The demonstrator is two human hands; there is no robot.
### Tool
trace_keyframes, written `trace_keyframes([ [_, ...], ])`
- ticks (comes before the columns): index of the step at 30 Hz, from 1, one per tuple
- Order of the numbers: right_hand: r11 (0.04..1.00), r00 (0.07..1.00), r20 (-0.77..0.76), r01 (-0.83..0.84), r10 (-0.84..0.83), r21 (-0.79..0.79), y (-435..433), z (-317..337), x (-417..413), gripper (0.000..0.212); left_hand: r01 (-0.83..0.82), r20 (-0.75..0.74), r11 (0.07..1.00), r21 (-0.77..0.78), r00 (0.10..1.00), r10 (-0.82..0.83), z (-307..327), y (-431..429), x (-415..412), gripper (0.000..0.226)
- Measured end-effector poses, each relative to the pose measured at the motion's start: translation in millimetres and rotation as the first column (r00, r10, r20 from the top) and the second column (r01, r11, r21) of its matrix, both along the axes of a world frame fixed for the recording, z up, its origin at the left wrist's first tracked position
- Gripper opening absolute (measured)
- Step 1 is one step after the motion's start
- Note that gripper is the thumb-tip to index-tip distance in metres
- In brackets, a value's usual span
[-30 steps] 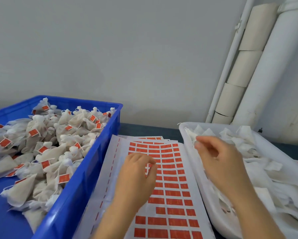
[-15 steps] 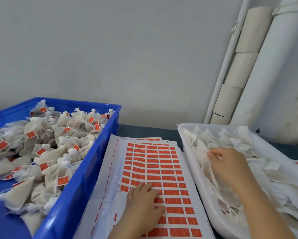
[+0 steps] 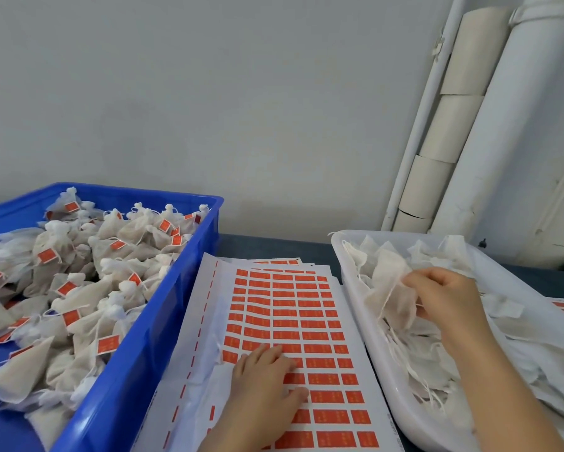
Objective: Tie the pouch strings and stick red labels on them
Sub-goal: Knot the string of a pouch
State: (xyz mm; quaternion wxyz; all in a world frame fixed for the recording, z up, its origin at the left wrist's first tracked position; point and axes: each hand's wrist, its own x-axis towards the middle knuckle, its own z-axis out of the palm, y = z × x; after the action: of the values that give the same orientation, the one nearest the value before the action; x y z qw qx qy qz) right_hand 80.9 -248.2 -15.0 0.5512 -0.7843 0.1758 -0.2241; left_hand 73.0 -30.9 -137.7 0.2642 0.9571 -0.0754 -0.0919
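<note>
Two hands at work, catalogued outward from the label sheet [image 3: 287, 308] in the middle of the surface [image 3: 274, 247]. Left hand [image 3: 267, 380]: on the near half of the sheet, palm down, fingers loosely spread and lying flat over the red labels [image 3: 323, 363], holding nothing. Sheet: mostly full rows, with bare backing along its left side; further sheets [image 3: 280, 261] peek out from under its far edge. White tray [image 3: 358, 321]: touching or just beside the sheet's right edge, heaped with flat pouches whose strings hang loose, none bearing a label. Right hand [image 3: 447, 301]: over that tray, right of the sheet's middle, fingertips pinching one untied pouch [image 3: 391, 298] lifted a little from the heap. Blue crate [image 3: 150, 347]: against the sheet's left edge, piled with finished pouches [image 3: 78, 288], necks gathered and red tags on their strings. Beyond the sheet: a strip of dark surface, then a pale wall [image 3: 208, 93], with white pipes [image 3: 515, 158] rising to the far right. Status, as judged: a large batch is done, yet the tray holds plenty more; the pouch in hand has neither knot nor label, so this round is only at the picking-up stage.
</note>
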Motion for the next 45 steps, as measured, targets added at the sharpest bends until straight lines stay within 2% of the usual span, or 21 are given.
trace_keyframes([
  [3,0.992,0.992,0.107,0.058,-0.070,0.111,0,5,-1,0.016,-0.030,0.010,0.998,-0.048,0.999,0.030,4,0,-2,0.051],
  [7,0.992,0.972,0.216,0.066,-0.089,0.111,7,15,-6,0.013,-0.117,0.037,0.972,-0.206,0.991,0.127,11,1,-6,0.048],
  [10,0.998,0.957,0.290,-0.002,-0.016,0.063,20,26,-16,0.017,-0.159,0.060,0.923,-0.351,0.980,0.191,21,2,-8,0.042],
  [12,0.994,0.940,0.328,-0.106,0.090,0.032,36,33,-24,0.014,-0.160,0.068,0.869,-0.469,0.974,0.216,30,3,-10,0.034],
  [14,0.973,0.924,0.311,-0.230,0.224,-0.019,51,32,-30,0.012,-0.132,0.053,0.769,-0.625,0.976,0.211,40,6,-13,0.042],
  [17,0.913,0.899,0.165,-0.389,0.406,-0.127,79,9,-36,0.020,-0.073,0.053,0.557,-0.827,0.977,0.207,48,14,-18,0.053],
  [20,0.879,0.888,0.011,-0.454,0.460,-0.144,105,-28,-33,0.022,-0.025,0.045,0.418,-0.908,0.987,0.155,51,20,-19,0.044],
  [22,0.871,0.879,-0.059,-0.477,0.473,-0.119,116,-48,-28,0.020,-0.066,-0.020,0.337,-0.939,0.990,0.140,51,22,-20,0.037],
  [27,0.878,0.876,-0.085,-0.477,0.474,-0.022,127,-74,-16,0.017,-0.178,-0.090,0.368,-0.913,0.965,0.246,51,21,-15,0.010],
  [31,0.883,0.879,-0.101,-0.470,0.466,-0.015,129,-80,-15,0.016,-0.242,-0.139,0.332,-0.912,0.942,0.305,51,24,-13,0.005],
  [33,0.891,0.888,-0.090,-0.454,0.451,-0.017,133,-82,-19,0.023,-0.266,-0.144,0.339,-0.902,0.928,0.345,50,25,-12,0.003],
  [35,0.900,0.902,-0.074,-0.431,0.426,-0.066,136,-85,-23,0.036,-0.289,-0.148,0.336,-0.896,0.910,0.387,47,25,-11,0.005],
  [39,0.887,0.909,-0.018,-0.411,0.417,-0.208,132,-88,-25,0.047,-0.319,-0.157,0.322,-0.891,0.884,0.440,45,27,-11,0.007],
  [45,0.881,0.925,0.019,-0.355,0.380,-0.313,130,-91,-22,0.030,-0.322,-0.196,0.273,-0.907,0.893,0.405,50,30,-10,0.008],
])
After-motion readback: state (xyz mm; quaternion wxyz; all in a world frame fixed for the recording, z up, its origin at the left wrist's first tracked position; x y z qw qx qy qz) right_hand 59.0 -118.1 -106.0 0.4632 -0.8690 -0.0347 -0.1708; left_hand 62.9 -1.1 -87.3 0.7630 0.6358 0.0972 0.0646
